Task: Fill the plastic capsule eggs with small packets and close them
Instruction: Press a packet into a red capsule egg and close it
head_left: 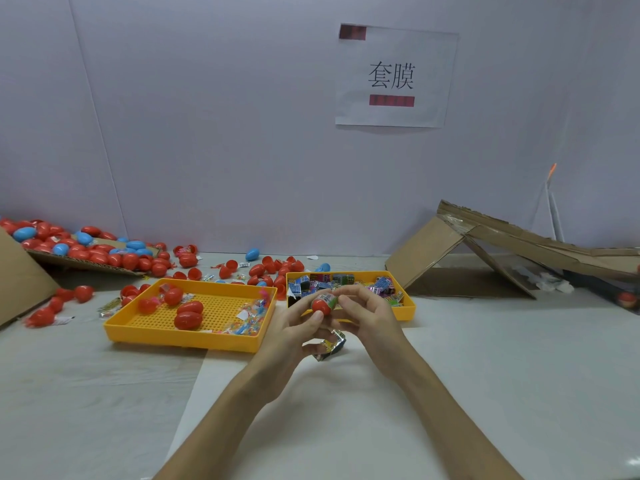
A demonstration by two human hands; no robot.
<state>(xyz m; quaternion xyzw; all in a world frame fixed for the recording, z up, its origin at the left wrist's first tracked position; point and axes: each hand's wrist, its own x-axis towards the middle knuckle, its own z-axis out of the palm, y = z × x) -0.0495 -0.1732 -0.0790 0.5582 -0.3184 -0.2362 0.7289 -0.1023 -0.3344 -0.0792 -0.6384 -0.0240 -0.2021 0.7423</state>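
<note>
Left hand (294,322) and right hand (369,318) both grip one red egg half (320,306), mid-air before two yellow trays.
Long axis runs sideways: dome left, mouth right, one green packet (331,299) poking out; grid tray (194,342), packet tray (411,311).

The left hand (294,327) and right hand (367,317) cover part of the red capsule egg (321,305) and a foil packet (330,346); the frame edge crops the cardboard (20,282) at left; the red bars (391,100) on the paper sign (394,46) are blurred.
</note>
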